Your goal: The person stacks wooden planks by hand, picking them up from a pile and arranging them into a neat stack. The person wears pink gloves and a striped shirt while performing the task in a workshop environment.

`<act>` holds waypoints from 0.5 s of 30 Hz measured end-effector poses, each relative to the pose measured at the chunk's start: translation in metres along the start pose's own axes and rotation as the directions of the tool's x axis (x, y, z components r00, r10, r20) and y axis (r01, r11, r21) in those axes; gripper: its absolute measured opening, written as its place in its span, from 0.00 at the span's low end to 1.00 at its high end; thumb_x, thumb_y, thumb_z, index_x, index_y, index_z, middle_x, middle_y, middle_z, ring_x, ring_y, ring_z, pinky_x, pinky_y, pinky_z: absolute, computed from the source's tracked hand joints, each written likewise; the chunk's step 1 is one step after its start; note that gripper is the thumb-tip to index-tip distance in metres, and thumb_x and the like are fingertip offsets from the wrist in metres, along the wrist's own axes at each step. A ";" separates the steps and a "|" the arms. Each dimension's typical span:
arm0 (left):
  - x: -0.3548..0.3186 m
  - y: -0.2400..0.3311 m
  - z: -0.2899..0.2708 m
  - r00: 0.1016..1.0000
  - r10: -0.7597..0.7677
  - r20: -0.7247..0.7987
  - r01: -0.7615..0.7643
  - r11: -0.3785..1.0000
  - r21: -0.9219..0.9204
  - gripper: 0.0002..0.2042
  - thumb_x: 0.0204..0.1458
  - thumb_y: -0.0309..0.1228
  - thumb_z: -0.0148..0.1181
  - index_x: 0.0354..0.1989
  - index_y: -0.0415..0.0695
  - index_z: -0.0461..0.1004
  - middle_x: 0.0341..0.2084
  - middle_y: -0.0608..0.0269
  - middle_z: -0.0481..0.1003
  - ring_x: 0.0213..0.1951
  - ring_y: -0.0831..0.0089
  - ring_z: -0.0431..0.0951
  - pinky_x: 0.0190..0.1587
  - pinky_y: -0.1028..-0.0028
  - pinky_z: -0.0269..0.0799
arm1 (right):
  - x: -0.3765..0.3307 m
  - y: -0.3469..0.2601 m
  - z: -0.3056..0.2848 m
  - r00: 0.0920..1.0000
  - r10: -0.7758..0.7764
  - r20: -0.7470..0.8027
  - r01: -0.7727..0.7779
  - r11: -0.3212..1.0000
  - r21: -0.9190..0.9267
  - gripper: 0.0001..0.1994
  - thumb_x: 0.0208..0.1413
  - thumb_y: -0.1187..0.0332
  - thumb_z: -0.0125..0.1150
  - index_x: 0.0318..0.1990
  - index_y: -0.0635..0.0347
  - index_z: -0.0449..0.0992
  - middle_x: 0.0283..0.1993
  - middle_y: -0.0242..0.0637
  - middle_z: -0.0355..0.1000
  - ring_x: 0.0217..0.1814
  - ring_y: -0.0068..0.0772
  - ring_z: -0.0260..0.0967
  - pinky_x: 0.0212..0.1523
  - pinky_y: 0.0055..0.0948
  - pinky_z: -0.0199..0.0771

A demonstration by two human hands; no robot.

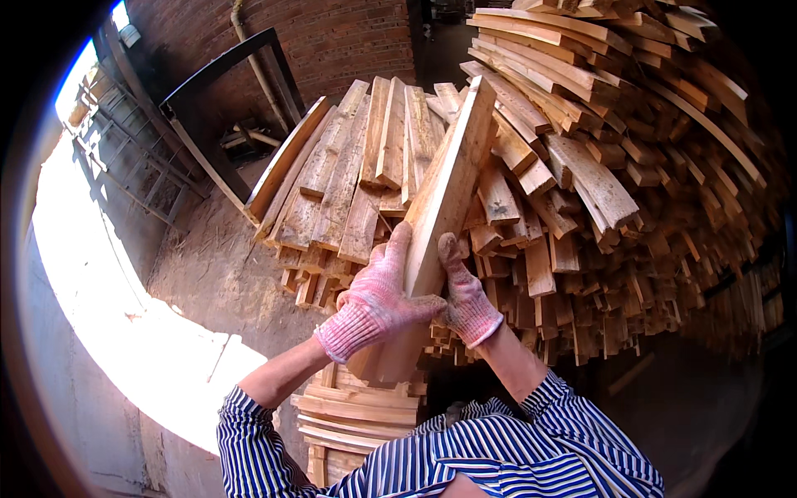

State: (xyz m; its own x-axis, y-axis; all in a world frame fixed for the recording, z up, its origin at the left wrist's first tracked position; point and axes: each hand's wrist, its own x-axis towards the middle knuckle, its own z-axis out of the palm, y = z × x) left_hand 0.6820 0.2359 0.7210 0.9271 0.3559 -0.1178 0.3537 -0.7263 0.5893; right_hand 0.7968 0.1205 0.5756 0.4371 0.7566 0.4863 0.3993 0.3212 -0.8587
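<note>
A long pale wooden board slants across the middle, its far end up over the plank stack and its near end close to my body. My left hand, in a pink knit glove, grips the board's left side with fingers along it. On the right side my right hand, gloved the same, is pressed against the board with its thumb pointing up along it. Which fingers lie underneath is hidden. Beyond the board lies a stack of planks with their ends toward me.
A tall heap of boards rises at the right, many ends jutting out. Below my hands is a smaller pile of stacked boards. A black frame leans near the brick wall. A ladder stands left, beside sunlit floor.
</note>
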 end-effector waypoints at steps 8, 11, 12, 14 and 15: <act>0.014 -0.028 -0.030 0.982 0.188 -0.012 -0.186 0.978 0.091 0.30 0.52 0.59 0.64 0.52 0.46 0.80 0.58 0.50 0.74 0.61 0.56 0.73 0.64 0.58 0.69 | -0.026 0.028 0.027 0.971 0.168 0.169 -0.194 0.141 0.971 0.35 0.65 0.44 0.54 0.72 0.55 0.58 0.66 0.46 0.68 0.68 0.44 0.66 0.69 0.48 0.67; 0.117 -0.040 -0.041 0.931 0.018 -0.365 -0.048 0.996 -0.074 0.37 0.50 0.57 0.68 0.61 0.42 0.72 0.56 0.48 0.75 0.57 0.57 0.76 0.60 0.61 0.73 | -0.038 0.030 0.028 0.934 0.336 0.119 -0.175 0.144 0.974 0.38 0.62 0.40 0.55 0.70 0.58 0.61 0.63 0.45 0.69 0.65 0.42 0.68 0.66 0.44 0.71; 0.154 -0.050 -0.049 0.884 -0.132 -0.449 0.188 0.979 0.082 0.41 0.47 0.60 0.68 0.62 0.41 0.69 0.55 0.44 0.75 0.57 0.54 0.76 0.58 0.59 0.73 | -0.038 0.028 0.036 0.921 0.375 0.105 -0.166 0.132 0.977 0.38 0.61 0.39 0.56 0.69 0.58 0.61 0.63 0.44 0.70 0.64 0.41 0.69 0.66 0.44 0.71; 0.214 -0.047 -0.044 0.875 -0.273 -0.399 0.331 0.940 0.083 0.40 0.45 0.59 0.68 0.59 0.39 0.71 0.52 0.42 0.77 0.54 0.51 0.78 0.53 0.55 0.76 | -0.046 0.039 0.031 0.907 0.414 0.075 -0.190 0.244 0.951 0.44 0.57 0.34 0.57 0.70 0.60 0.59 0.66 0.47 0.68 0.66 0.45 0.67 0.67 0.44 0.69; 0.250 -0.032 -0.031 0.834 -0.383 -0.397 0.454 0.885 0.100 0.37 0.42 0.53 0.72 0.59 0.44 0.71 0.52 0.46 0.78 0.52 0.50 0.80 0.50 0.48 0.77 | -0.047 0.043 0.022 0.900 0.433 0.046 -0.198 0.312 0.929 0.47 0.55 0.32 0.58 0.71 0.60 0.58 0.67 0.49 0.67 0.67 0.47 0.67 0.67 0.45 0.68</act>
State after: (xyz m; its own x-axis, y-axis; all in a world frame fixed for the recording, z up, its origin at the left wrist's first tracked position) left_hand 0.8990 0.3668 0.6978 0.5886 0.8084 -0.0068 0.7464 -0.5402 0.3888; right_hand 0.7762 0.1115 0.5122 0.5291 0.8466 0.0580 -0.7108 0.4795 -0.5146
